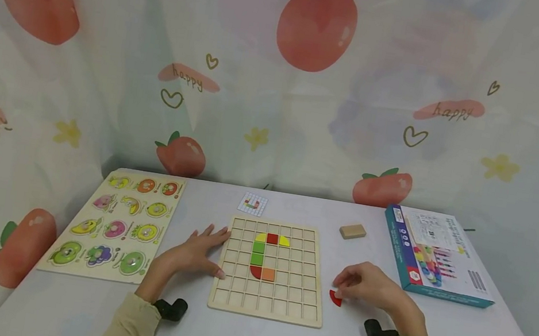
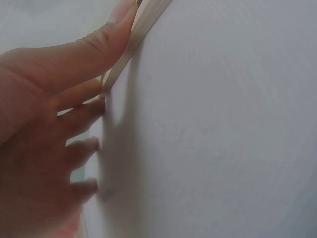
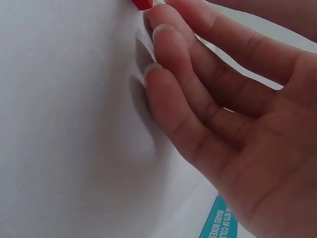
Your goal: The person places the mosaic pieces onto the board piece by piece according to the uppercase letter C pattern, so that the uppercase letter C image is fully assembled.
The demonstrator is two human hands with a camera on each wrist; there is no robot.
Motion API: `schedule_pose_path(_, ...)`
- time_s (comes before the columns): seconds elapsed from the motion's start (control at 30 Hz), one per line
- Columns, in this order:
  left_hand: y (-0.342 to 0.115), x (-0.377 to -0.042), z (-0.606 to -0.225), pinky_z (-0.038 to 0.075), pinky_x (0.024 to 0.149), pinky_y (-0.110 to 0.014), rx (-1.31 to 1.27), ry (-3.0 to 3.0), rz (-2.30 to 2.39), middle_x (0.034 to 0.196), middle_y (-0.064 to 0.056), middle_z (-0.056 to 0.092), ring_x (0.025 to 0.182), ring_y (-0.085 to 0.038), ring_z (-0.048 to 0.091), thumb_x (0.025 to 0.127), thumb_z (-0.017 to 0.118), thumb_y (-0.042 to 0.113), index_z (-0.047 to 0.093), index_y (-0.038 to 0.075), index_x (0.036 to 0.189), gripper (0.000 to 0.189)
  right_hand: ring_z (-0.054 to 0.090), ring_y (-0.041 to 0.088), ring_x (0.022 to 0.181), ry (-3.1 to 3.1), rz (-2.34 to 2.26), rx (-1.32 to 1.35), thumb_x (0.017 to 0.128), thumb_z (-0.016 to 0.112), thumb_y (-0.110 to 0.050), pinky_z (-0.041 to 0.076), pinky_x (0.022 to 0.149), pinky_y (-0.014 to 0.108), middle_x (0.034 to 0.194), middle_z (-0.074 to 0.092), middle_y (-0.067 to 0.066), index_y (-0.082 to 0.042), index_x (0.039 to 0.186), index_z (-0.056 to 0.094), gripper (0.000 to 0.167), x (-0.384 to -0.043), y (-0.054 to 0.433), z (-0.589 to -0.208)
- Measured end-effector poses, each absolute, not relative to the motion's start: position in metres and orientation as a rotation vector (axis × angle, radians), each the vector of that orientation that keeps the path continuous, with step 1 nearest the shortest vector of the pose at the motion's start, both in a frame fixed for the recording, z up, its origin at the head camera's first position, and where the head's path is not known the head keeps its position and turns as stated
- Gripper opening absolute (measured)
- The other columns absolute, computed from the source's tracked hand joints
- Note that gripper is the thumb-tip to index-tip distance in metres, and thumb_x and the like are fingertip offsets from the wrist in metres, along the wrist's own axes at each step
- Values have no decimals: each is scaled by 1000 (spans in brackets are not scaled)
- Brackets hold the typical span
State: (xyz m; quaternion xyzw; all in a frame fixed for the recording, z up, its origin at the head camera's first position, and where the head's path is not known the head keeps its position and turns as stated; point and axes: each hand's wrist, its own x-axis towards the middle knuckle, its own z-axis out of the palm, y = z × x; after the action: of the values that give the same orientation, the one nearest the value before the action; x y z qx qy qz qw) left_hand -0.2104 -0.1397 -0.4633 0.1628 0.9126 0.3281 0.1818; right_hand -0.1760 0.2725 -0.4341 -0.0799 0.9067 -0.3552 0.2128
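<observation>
A wooden grid board [image 1: 266, 301] lies in the middle of the table, with red, yellow, green and orange blocks [image 1: 258, 252] in some of its squares. My left hand [image 1: 191, 252] rests at the board's left edge, fingers spread and thumb on the rim; the left wrist view shows the thumb along that edge [image 2: 143, 29]. To the right of the board, my right hand [image 1: 366, 287] pinches a red quarter-circle block [image 1: 335, 298] at the table surface. Only a corner of this red block [image 3: 142, 4] shows in the right wrist view, beside the fingertips.
Behind the board lies a small pattern card [image 1: 252, 204]. A plain wooden block [image 1: 352, 231] sits behind my right hand, near a large box [image 1: 444, 258] at the right. A fruit puzzle board [image 1: 111, 214] lies at the left. A printed curtain [image 1: 306, 133] hangs behind the table.
</observation>
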Motion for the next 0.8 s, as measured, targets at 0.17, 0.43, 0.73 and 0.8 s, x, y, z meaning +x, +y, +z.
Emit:
schedule_pose_path(0.17, -140, -209, -463, 2, 129, -60, 465, 2574, 926, 169, -10, 28, 160, -39, 6, 77, 91, 27, 38, 9, 159, 100, 56, 20, 83, 2524, -922, -131, 81, 86, -16, 50, 74, 31, 85, 66, 4, -8, 95, 75, 20, -174, 267, -432)
schedule_pose_path(0.43, -138, -207, -461, 1, 130, -59, 464, 2572, 952, 169, -10, 29, 160, -38, 7, 75, 92, 27, 39, 8, 159, 102, 56, 20, 79, 2559, -830, -66, 78, 89, -11, 51, 71, 30, 82, 63, 5, -7, 87, 72, 20, -170, 254, -427)
schedule_pose_path(0.73, -138, -207, -460, 1, 130, -59, 452, 2571, 945, 169, -9, 29, 160, -38, 6, 75, 92, 26, 39, 8, 159, 102, 55, 18, 81, 2599, -885, -229, 83, 85, -13, 52, 70, 30, 83, 62, 2, -9, 89, 68, 19, -173, 252, -430)
schedule_pose_path(0.8, -138, -206, -459, 1, 130, -59, 448, 2569, 945, 169, -9, 29, 160, -38, 6, 75, 92, 26, 39, 8, 159, 101, 56, 18, 81, 2601, -931, -250, 84, 84, -15, 52, 70, 29, 85, 62, 2, -9, 92, 68, 19, -174, 251, -431)
